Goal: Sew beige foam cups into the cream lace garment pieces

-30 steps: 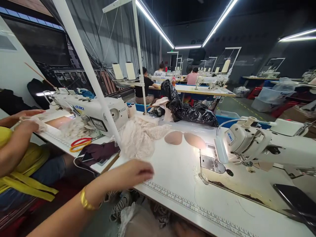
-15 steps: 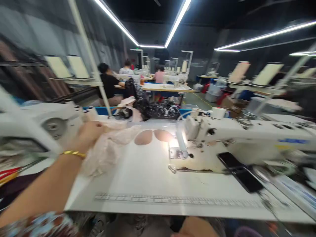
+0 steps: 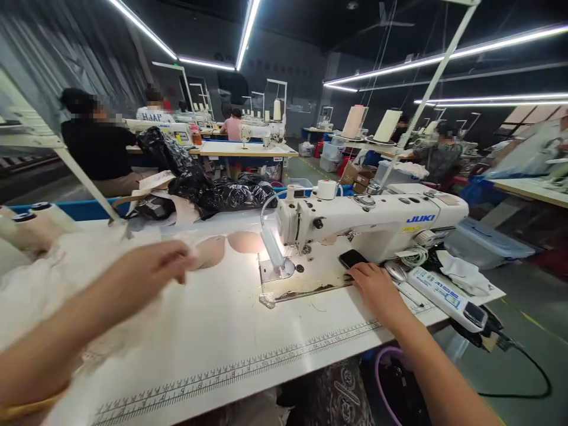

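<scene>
My left hand (image 3: pixel 166 263) is blurred over the left of the white sewing table, fingers bent forward; whether anything is in them I cannot tell. Beside and below it lies pale, sheer fabric (image 3: pixel 119 331). Just past its fingertips are two beige cup-shaped pieces (image 3: pixel 245 241), one partly behind the fingers. My right hand (image 3: pixel 377 290) is closed over the near part of a black phone (image 3: pixel 352 258), whose far end shows past the fingers. The phone lies by the bed of a white sewing machine (image 3: pixel 368 219), its lamp lit at the needle.
A printed ruler (image 3: pixel 239 370) runs along the table's front edge. Right of my right hand lie a white boxy device (image 3: pixel 444 293) with a cable and a white cloth (image 3: pixel 464 272). Black plastic bags (image 3: pixel 239 198) stand behind the table. Other people sit at machines further back.
The view has swung right. My right hand has come up from below the table edge onto the phone. My left hand has moved off the bunched fabric towards the cup-shaped pieces.
</scene>
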{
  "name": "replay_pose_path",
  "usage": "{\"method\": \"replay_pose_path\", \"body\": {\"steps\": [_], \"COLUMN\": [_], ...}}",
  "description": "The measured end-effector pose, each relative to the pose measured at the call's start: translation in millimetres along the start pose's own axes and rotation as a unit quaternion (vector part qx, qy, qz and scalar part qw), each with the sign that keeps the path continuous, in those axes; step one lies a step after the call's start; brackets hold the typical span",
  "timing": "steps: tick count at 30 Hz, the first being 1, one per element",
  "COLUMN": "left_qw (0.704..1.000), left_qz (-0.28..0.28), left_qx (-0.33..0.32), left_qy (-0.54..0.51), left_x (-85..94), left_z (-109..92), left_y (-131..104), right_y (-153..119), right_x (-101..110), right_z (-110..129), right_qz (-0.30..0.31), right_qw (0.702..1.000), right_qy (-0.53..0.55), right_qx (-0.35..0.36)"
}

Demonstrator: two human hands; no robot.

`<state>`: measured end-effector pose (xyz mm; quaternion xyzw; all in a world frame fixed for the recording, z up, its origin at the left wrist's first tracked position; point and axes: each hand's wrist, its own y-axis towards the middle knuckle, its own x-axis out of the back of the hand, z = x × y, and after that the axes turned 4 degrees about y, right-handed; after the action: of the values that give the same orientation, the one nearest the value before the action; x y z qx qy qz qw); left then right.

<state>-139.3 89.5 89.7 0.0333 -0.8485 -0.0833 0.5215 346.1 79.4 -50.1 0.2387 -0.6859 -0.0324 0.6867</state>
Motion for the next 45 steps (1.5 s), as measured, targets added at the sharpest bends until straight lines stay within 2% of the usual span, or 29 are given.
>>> {"method": "replay_pose_path", "body": {"steps": [2,3,5,7,8,10,12,15,20,22,23,25,26,27,28,29,30,31,33,35,37,39,40,41,42,44,45], "left_qw": [0.975,0.955,0.910,0.868,0.854,0.839,0.832,0.817,0.795,0.809,0.829,0.896,0.939,0.981,0.997,0.999,0.995,0.991,0.986,0.978,0.972,0.971,0.966,0.952,0.926,0.851,0.816], "left_qz": [0.188,0.232,0.287,0.314,0.320,0.324,0.326,0.334,0.362,0.378,0.385,0.355,0.295,0.179,0.072,-0.009,-0.065,-0.085,-0.046,0.033,0.097,0.141,0.164,0.187,0.207,0.231,0.238], "left_qx": [0.009,0.016,0.020,0.016,0.014,0.007,0.004,0.017,0.032,0.016,0.006,-0.006,-0.011,0.001,0.010,0.004,-0.015,-0.049,-0.140,-0.195,-0.205,-0.194,-0.174,-0.141,-0.096,0.006,0.050], "left_qy": [-0.116,-0.183,-0.299,-0.384,-0.410,-0.436,-0.449,-0.470,-0.486,-0.450,-0.407,-0.268,-0.176,-0.078,-0.006,0.046,0.076,0.088,0.082,0.071,0.063,-0.018,-0.097,-0.195,-0.300,-0.472,-0.525], "left_x": [-35.2,-51.6,-78.0,-93.2,-96.9,-98.8,-97.3,-97.3,-104.1,-93.4,-82.6,-52.0,-35.1,-19.6,-7.5,-0.4,0.7,-4.4,-29.4,-61.6,-84.9,-91.1,-88.6,-84.0,-78.5,-70.5,-69.5], "left_z": [-14,-21,-32,-38,-40,-42,-43,-47,-52,-44,-36,-15,-3,8,18,25,28,28,17,-3,-25,-42,-47,-50,-51,-48,-46], "left_y": [-17,-26,-41,-51,-54,-58,-60,-63,-69,-68,-66,-61,-57,-54,-52,-49,-48,-46,-45,-44,-44,-43,-43,-43,-44,-45,-45], "right_y": [0,-1,-1,-2,-3,-2,2,11,21,20,19,15,13,11,10,10,10,11,15,19,24,29,31,33,35,40,41], "right_x": [2,5,14,27,33,41,41,29,20,21,21,21,20,18,17,16,16,16,17,19,22,25,27,28,28,28,27], "right_z": [5,13,38,73,93,128,156,182,204,197,188,157,137,117,99,84,73,69,77,101,129,150,158,163,166,169,169], "right_qz": [-0.022,-0.032,-0.025,0.045,0.053,0.045,0.023,-0.005,0.018,0.030,0.033,0.035,0.033,0.028,0.017,-0.007,-0.031,-0.049,-0.056,-0.018,0.035,0.085,0.112,0.141,0.165,0.191,0.193], "right_qw": [0.999,0.996,0.976,0.931,0.915,0.913,0.936,0.964,0.968,0.969,0.973,0.984,0.989,0.992,0.994,0.995,0.995,0.993,0.983,0.959,0.920,0.875,0.844,0.803,0.750,0.626,0.573], "right_qy": [0.039,0.082,0.215,0.362,0.399,0.401,0.335,0.228,0.164,0.150,0.139,0.108,0.091,0.077,0.066,0.060,0.064,0.080,0.152,0.262,0.371,0.466,0.517,0.576,0.640,0.754,0.792], "right_qx": [0.015,0.015,-0.004,-0.016,-0.002,0.052,0.102,0.139,0.189,0.192,0.182,0.138,0.113,0.095,0.083,0.076,0.072,0.073,0.087,0.107,0.119,0.106,0.087,0.058,0.023,-0.053,-0.085]}}
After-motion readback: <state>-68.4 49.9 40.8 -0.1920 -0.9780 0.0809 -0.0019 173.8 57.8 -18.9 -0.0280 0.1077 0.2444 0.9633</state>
